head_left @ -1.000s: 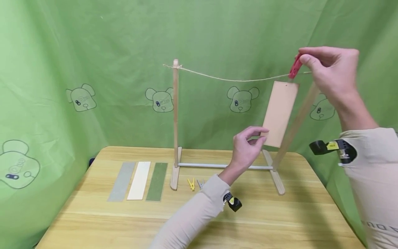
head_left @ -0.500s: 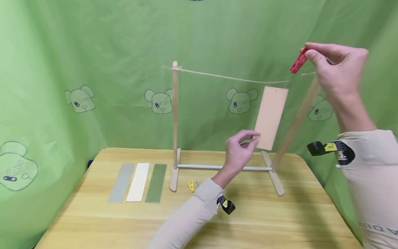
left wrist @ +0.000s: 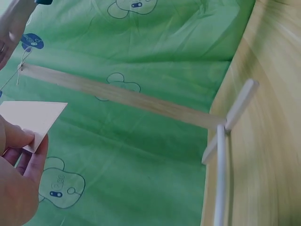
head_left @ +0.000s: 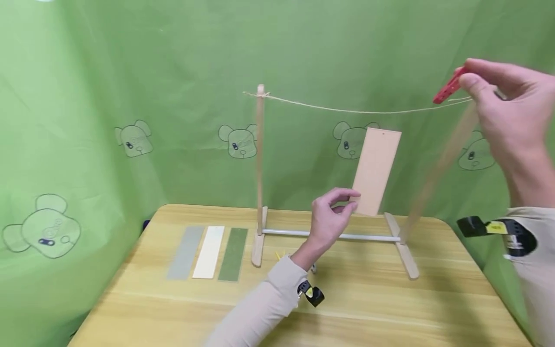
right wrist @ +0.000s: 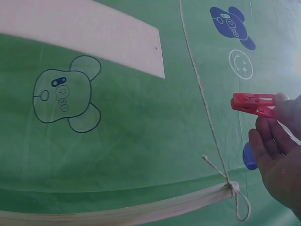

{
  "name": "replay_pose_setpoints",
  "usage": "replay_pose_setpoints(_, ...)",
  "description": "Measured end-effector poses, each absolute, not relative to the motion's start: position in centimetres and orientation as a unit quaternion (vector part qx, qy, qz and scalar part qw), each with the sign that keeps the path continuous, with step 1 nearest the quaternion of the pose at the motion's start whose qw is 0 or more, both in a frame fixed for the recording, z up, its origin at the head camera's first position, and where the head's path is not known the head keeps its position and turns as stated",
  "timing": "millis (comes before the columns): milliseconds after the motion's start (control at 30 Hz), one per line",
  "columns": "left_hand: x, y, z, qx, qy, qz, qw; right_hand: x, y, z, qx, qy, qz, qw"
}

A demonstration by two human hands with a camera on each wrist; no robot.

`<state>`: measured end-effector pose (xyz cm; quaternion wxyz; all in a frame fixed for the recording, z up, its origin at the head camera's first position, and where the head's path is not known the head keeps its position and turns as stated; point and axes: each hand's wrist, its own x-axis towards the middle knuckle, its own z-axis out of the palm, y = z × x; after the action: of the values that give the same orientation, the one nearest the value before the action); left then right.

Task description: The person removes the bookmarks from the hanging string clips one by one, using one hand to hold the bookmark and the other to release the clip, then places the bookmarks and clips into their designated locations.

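Between thumb and fingers, my left hand [head_left: 329, 217] pinches the lower left corner of a pale peach rectangular card [head_left: 376, 171]. A small hole shows near the card's top edge, which hangs below the string [head_left: 347, 111] and apart from it. Up at the right, my right hand [head_left: 516, 106] pinches a red clothespin [head_left: 449, 86] by its handle end. In the right wrist view the clothespin [right wrist: 254, 102] is off the string [right wrist: 200, 89], with nothing in its tip. The left wrist view shows the card's corner [left wrist: 37, 120] between thumb and fingers.
Two wooden posts [head_left: 260, 159] carry the string, joined low by a white bar [head_left: 282, 233]. Grey [head_left: 185, 253], white [head_left: 209, 252] and green [head_left: 233, 254] cards lie on the table's left. A yellow clothespin [head_left: 279, 255] is mostly hidden behind the left sleeve.
The red clothespin has come away from the string and moved right with my right hand. The card, held in my left hand, has dropped lower, away from the string. The head view has shifted.
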<state>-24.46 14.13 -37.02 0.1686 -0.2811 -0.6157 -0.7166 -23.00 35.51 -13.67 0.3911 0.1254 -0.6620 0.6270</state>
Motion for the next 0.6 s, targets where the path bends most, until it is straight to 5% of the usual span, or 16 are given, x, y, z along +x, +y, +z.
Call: replay_pose_setpoints(600, -23.3, 10.2, -37.6, -0.296, -0.599, -0.727, 0.161, -21.1, 34.7, -17.0, 0.183, -0.594, 0.677, 0.394)
